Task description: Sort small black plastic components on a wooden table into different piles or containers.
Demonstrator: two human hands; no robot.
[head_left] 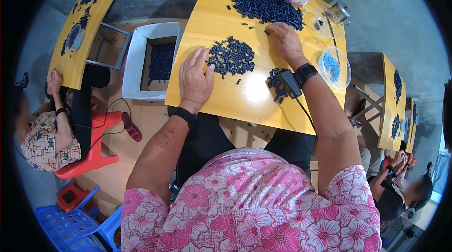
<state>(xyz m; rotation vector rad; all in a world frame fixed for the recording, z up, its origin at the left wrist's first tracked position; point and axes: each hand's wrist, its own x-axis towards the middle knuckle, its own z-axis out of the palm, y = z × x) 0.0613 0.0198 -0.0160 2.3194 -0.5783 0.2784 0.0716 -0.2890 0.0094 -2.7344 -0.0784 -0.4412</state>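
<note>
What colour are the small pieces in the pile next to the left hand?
Dark blue, nearly black; the pile beside the left hand shows clearly in the head view.

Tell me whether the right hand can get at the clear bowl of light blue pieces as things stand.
Probably yes. The right hand rests by the big dark pile, and the bowl sits uncovered just to its right, with only bare tabletop between them.

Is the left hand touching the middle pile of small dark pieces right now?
Touching. The head view shows the left hand flat on the table, its fingertips overlapping the near edge of the middle pile.
</note>
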